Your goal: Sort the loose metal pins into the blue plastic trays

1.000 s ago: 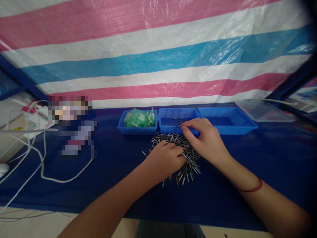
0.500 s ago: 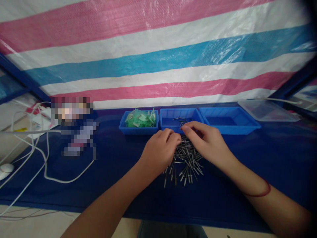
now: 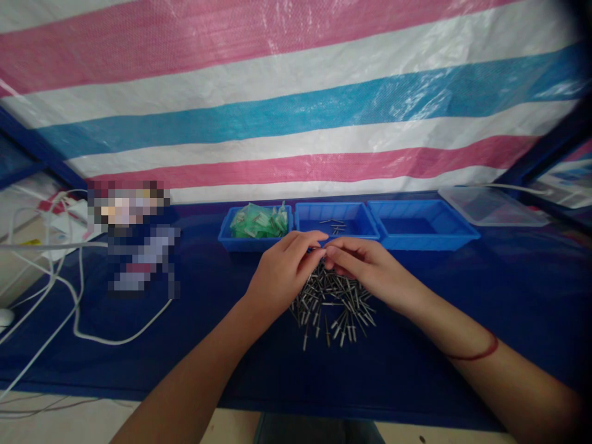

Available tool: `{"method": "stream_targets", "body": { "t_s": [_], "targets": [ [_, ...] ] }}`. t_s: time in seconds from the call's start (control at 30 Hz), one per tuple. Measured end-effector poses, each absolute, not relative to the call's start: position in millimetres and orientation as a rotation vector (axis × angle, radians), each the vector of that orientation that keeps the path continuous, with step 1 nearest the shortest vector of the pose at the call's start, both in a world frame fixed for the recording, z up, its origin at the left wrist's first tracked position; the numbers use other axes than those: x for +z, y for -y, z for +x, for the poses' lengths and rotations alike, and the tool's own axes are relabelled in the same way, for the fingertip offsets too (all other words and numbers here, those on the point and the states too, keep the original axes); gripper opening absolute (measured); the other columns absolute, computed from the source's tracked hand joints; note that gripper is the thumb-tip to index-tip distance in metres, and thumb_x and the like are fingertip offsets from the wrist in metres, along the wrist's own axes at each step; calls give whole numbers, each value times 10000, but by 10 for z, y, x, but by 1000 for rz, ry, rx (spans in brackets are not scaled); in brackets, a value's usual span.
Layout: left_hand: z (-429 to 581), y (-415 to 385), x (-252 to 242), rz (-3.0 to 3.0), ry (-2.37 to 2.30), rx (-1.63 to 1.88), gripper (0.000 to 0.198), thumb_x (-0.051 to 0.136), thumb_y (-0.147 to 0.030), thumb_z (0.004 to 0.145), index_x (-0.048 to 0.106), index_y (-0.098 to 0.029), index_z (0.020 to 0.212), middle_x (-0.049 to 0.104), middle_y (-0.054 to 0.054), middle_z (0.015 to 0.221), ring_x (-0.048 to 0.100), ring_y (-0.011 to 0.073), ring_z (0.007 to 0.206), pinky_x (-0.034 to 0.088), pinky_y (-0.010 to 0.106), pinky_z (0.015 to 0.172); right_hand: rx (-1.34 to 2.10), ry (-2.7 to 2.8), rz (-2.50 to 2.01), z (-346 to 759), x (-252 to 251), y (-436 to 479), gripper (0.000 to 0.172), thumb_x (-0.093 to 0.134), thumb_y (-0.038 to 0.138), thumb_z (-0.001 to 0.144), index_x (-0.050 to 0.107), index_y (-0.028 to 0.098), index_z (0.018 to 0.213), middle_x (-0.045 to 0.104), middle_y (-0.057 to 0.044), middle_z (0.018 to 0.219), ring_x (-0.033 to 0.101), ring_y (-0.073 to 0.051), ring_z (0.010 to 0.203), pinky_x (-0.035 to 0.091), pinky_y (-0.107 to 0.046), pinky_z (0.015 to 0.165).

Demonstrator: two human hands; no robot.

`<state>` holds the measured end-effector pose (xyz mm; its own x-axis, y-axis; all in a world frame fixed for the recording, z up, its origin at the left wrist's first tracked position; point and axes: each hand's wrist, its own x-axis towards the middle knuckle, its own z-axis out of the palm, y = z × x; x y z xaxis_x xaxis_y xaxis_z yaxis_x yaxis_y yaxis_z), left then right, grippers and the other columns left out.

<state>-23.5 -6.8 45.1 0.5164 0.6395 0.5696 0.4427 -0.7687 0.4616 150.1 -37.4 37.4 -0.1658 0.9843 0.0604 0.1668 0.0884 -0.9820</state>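
Note:
A heap of metal blind rivets (image 3: pixel 340 296) lies on the blue table, with several strays at its near side. Just above its far edge my left hand (image 3: pixel 282 262) is closed in a pinch, and a thin dark length of a rivet shows between thumb and forefinger. My right hand (image 3: pixel 365 262) meets it there, fingers pressed together at the same spot; what they grip is hidden. Behind both hands, the middle blue tray (image 3: pixel 303 216) holds several loose rivets.
The left blue tray (image 3: pixel 225 231) contains green plastic packets (image 3: pixel 259 221). Another blue tray (image 3: pixel 462 229) stands on the right, near a clear plastic lid (image 3: pixel 490 206). White cables (image 3: pixel 78 296) trail across the table's left side. A striped tarp (image 3: pixel 287 117) hangs behind.
Both hands have come together above the heap: my right hand moved left and slightly lower, away from the middle tray, while my left fingers rose and straightened into a pinch. The view shifted slightly.

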Motion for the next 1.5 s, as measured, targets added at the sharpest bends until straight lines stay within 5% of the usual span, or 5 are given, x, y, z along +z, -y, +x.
{"method": "stream_targets", "body": {
  "t_s": [0.23, 0.73, 1.03, 1.3, 1.5],
  "targets": [
    [-216, 61, 423, 2207, -1089, 1098, 100, 607, -271, 851, 631, -182, 890, 679, -17, 793, 586, 89, 626, 477, 216, 629, 1260, 1451, -1135, 1494, 372, 392, 210, 562, 345, 856, 617, 165, 765, 581, 13, 681, 461, -76, 561, 360, -223, 524],
    [-245, -2, 429, 2359, -1015, 1114, 113, 558, -248, 888, 626, -177, 944, 675, 22, 886, 601, 114, 744, 479, 243, 705, 1271, 1265, -1163, 1500, 380, 403, 287, 677, 403, 762, 599, 187, 935, 504, 63, 567, 378, -51, 404, 270, -184, 337],
    [-248, -28, 366, 2532, -928, 886, 199, 468, -287, 936, 617, -161, 980, 634, 42, 882, 602, 149, 840, 481, 288, 795, 586, 1651, -1240, 1530, 339, 385, 225, 559, 384, 865, 606, 185, 770, 588, -12, 708, 514, -125, 623, 420, -266, 566],
    [-240, -2, 344, 2521, -1039, 853, 364, 476, -307, 932, 482, -137, 1254, 626, 72, 980, 600, 177, 906, 484, 330, 843, -172, 1735, -1442, 1748, 245, 121, 231, 564, 366, 870, 666, 170, 939, 692, -88, 856, 588, -231, 806, 436, -397, 778],
    [-250, -2, 341, 2538, -1056, 818, 302, 477, -276, 923, 538, -157, 1193, 637, 58, 946, 605, 176, 879, 491, 319, 813, 344, 1539, -1295, 1579, 643, 575, 182, 560, 377, 869, 681, 241, 856, 697, -48, 859, 619, -200, 754, 478, -341, 669]
  ]
}}
